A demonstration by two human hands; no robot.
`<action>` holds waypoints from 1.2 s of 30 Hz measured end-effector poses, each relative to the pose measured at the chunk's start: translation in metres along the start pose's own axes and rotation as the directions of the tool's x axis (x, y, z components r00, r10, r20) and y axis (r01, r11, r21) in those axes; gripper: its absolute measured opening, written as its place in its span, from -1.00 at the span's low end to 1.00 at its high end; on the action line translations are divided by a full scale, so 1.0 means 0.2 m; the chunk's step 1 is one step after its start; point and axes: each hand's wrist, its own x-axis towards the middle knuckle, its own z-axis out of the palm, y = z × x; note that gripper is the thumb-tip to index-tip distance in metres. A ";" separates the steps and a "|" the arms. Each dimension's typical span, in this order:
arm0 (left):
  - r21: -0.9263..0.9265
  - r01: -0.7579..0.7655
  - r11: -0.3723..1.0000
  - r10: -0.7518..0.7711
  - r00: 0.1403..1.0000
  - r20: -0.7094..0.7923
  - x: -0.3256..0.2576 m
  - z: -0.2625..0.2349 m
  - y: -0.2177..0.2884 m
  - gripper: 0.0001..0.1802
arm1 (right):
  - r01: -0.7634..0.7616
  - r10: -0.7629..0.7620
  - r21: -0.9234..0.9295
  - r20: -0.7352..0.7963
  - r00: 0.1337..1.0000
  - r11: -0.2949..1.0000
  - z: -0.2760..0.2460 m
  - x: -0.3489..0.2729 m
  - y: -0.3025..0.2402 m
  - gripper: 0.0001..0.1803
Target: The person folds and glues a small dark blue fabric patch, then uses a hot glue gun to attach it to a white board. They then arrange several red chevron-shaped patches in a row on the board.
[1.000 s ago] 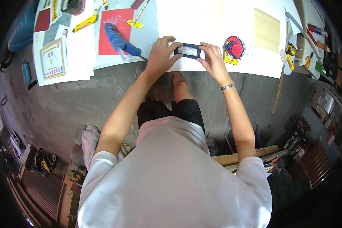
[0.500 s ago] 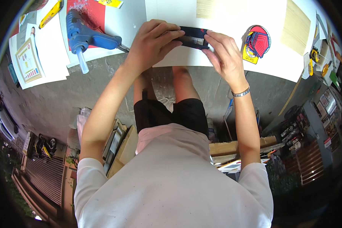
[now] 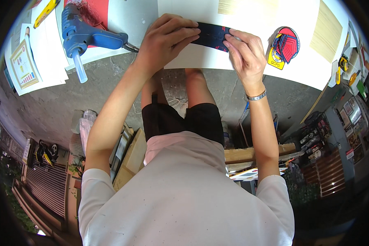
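A flat black strip with small red markings (image 3: 211,37) lies across the near part of the white work surface, with a thin seam along its middle. My left hand (image 3: 164,45) is closed on its left end, fingers laid over it and thumb hidden. At the other end, my right hand (image 3: 248,52) pinches the strip between thumb and fingertips. Right of that hand rests a small pile of red, blue and yellow emblem pieces (image 3: 285,48). A blue glue gun (image 3: 92,39) lies to the left, its clear glue stick poking out toward me.
Yellow cutters (image 3: 46,14) and a framed certificate (image 3: 24,65) are at the far left. The white table's (image 3: 299,77) near edge runs just past my knees. Pale wood-grain sheets (image 3: 326,30) lie at the right. Boards (image 3: 260,153) stand beside my seat.
The strip's long edges, earlier parted over a brownish middle, now meet along a seam. My hands keep their hold at both ends. The view has shifted slightly.
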 end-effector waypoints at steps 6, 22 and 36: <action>0.093 -0.082 0.992 0.078 0.996 0.047 0.00 0.01 -0.01 -0.80 | 0.074 -0.076 -0.078 -0.015 0.997 0.994 0.02 0.00 0.01 -0.75; 0.231 -0.146 0.962 0.103 0.977 0.188 0.00 0.01 0.01 -0.55 | 0.340 -0.262 -0.194 0.339 0.903 0.920 -0.08 0.00 0.05 -0.50; 0.200 -0.238 0.950 0.179 0.944 0.276 -0.05 -0.06 -0.01 -0.59 | 0.307 -0.222 -0.177 0.381 0.898 0.935 -0.09 0.01 0.06 -0.48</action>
